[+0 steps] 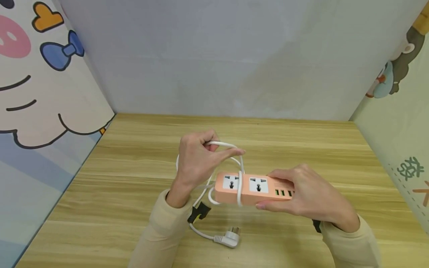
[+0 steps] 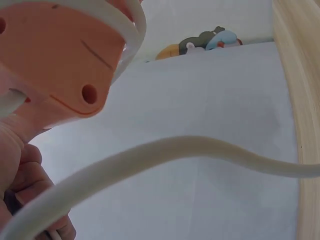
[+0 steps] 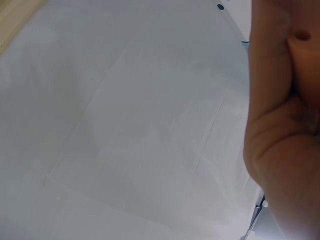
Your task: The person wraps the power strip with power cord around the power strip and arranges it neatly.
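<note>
1. Two bare hands in beige sleeves [image 1: 164, 227], mid to lower frame; both busy.
2. Left hand [image 1: 197, 160], centre: fingers curled round white cord [image 1: 221, 143], thumb extended against it near the bend.
3. Right hand [image 1: 311, 197], lower right of centre: thumb and fingers clamped on the right end of the power strip, one each side.
4. Power strip [image 1: 246, 190], peach, just below and right of frame centre; two white sockets [image 1: 259, 185] face up, green USB ports [image 1: 282, 192] beside right fingers.
5. Cord passes around strip between the sockets; more cord loops at its left end.
6. Black tie [image 1: 200, 212] on cord, lower centre; white plug [image 1: 229, 238] below it, prongs up.
7. Wood-grain table [image 1: 117, 208] under all; pale wall [image 1: 218, 74] fills top. Cartoon panel [image 1: 57, 111] upper left.
8. Left wrist view: strip's end upper left, cord crossing the lower part.
</note>
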